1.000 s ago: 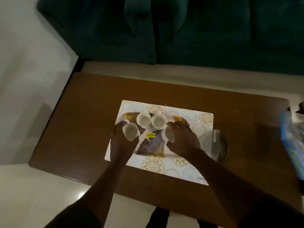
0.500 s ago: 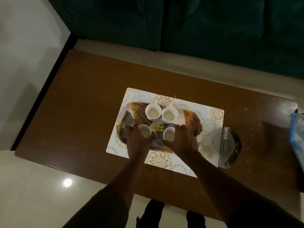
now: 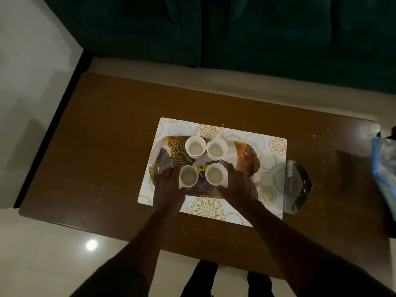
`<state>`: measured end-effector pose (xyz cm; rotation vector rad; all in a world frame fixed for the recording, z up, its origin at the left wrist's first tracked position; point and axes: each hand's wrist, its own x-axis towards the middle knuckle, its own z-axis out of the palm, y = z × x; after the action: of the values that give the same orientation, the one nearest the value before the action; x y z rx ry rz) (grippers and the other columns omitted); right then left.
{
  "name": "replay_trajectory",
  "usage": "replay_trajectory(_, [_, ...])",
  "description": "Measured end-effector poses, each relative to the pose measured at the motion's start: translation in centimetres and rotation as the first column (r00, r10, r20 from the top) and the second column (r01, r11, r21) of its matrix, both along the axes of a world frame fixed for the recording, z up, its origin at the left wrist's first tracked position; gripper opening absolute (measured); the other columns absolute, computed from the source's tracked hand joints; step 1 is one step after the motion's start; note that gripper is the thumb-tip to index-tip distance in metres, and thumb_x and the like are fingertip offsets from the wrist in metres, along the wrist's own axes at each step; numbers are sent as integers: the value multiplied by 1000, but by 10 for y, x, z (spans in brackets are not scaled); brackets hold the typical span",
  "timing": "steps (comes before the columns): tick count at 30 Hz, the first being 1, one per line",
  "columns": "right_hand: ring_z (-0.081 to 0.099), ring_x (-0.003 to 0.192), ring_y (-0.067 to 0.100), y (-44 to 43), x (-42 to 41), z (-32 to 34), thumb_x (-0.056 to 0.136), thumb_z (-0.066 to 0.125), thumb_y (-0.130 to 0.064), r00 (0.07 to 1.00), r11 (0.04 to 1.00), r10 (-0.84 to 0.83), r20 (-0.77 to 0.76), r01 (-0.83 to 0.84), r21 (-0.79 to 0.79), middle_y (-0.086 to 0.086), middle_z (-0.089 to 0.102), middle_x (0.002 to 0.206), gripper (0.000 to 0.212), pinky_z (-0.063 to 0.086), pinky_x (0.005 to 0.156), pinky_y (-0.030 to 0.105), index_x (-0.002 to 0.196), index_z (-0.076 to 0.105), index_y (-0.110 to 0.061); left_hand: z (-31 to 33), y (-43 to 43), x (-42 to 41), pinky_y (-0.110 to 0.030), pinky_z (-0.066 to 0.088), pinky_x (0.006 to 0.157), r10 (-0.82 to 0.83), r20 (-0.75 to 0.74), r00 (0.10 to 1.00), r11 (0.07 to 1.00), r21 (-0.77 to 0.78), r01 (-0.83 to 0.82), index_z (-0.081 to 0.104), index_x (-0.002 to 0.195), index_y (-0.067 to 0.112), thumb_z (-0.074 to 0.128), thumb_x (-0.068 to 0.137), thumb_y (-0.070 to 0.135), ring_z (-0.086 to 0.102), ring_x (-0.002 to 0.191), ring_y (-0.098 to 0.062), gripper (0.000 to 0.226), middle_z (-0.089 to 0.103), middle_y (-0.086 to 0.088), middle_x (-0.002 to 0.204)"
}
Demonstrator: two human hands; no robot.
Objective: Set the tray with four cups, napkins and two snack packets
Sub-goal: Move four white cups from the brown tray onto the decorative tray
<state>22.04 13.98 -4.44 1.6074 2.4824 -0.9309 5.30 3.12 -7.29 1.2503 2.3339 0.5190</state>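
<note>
A patterned tray [image 3: 246, 156] with gold fan motifs lies on a white floral placemat [image 3: 276, 144]. Several white paper cups stand on it in a square: far left cup [image 3: 195, 147], far right cup [image 3: 216, 148], near left cup [image 3: 188, 176], near right cup [image 3: 216, 175]. My left hand [image 3: 168, 189] wraps the near left cup from its left side. My right hand [image 3: 237, 185] wraps the near right cup from its right side. A yellow price sticker [image 3: 202, 167] shows between the cups. No napkins or snack packets are on the tray.
The brown table [image 3: 107, 146] holds a clear plastic wrapper [image 3: 296, 187] just right of the placemat and a blue-edged plastic bag [image 3: 384, 174] at the right edge. A dark green sofa [image 3: 235, 35] stands beyond the table. Pale tiled floor lies left and below.
Both hands have brought the two near cups closer together and nearer the far pair, forming a tight square. The camera view has shifted, so the table sits lower in frame.
</note>
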Motion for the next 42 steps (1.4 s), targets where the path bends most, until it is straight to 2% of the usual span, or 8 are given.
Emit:
replay_trajectory(5, [69, 99, 29, -18, -16, -7, 82, 71, -38, 966, 973, -227, -122, 219, -79, 13, 67, 116, 73, 57, 78, 36, 139, 36, -9, 3, 16, 22, -28, 47, 77, 162, 203, 966, 974, 127, -190, 51, 125, 14, 78, 79, 28, 64, 104, -23, 56, 68, -5, 114])
replay_trajectory(11, [71, 91, 26, -31, -28, -10, 82, 73, -25, 898, 921, -385, -214, 361, -146, 14, 70, 111, 70, 57, 77, 32, 137, 33, -8, 4, 29, 21, -39, 55, 85, 181, 243, 953, 962, 159, -224, 51, 126, 14, 73, 83, 23, 65, 104, -22, 49, 69, -4, 114])
replay_trajectory(16, [71, 88, 28, -35, -32, -12, 82, 72, -24, 867, 896, -441, -232, 412, -164, 16, 70, 109, 72, 58, 79, 40, 139, 32, -8, 2, 26, 18, -23, 46, 81, 164, 231, 959, 960, 188, -209, 53, 127, 16, 72, 84, 22, 65, 105, -19, 47, 69, -3, 114])
replay_trajectory(28, [71, 91, 27, -37, -30, -14, 80, 75, -24, 861, 894, -447, -243, 417, -163, 15, 68, 113, 73, 58, 82, 41, 137, 33, -8, -2, 24, 17, -21, 47, 81, 154, 274, 949, 964, 168, -205, 51, 129, 16, 72, 85, 22, 64, 100, -12, 50, 69, -2, 114])
replay_trajectory(31, [70, 95, 30, -36, -26, -14, 77, 77, -34, 868, 895, -444, -225, 415, -164, 16, 67, 115, 78, 58, 82, 41, 136, 34, -8, -4, 22, 14, -32, 54, 86, 141, 283, 949, 973, 139, -186, 45, 135, 19, 74, 82, 24, 66, 107, -20, 60, 69, -3, 118])
replay_trajectory(34, [70, 97, 26, -35, -23, -10, 75, 72, -52, 879, 905, -424, -218, 402, -136, 13, 69, 115, 84, 60, 78, 40, 135, 34, -9, -4, 15, 11, -36, 49, 86, 147, 241, 959, 978, 107, -177, 38, 141, 20, 76, 78, 32, 58, 118, -28, 75, 61, -9, 130])
replay_trajectory(37, [63, 109, 27, -31, -18, -8, 79, 59, -63, 888, 905, -414, -199, 424, 9, 13, 63, 122, 80, 57, 82, 41, 134, 36, -9, 2, 9, 8, -47, 45, 93, 134, 111, 985, 985, 97, -145, 41, 140, 17, 73, 79, 42, 45, 128, -33, 73, 50, -13, 140])
replay_trajectory(42, [54, 117, 29, -2, -16, 2, 92, 51, -44, 926, 926, -284, -249, 332, 181, 15, 55, 128, 54, 53, 87, 46, 129, 45, -5, 12, 22, -2, -59, 43, 101, 197, -18, 980, 969, 156, -192, 45, 136, 11, 48, 94, 46, 42, 135, -40, 54, 46, -22, 144])
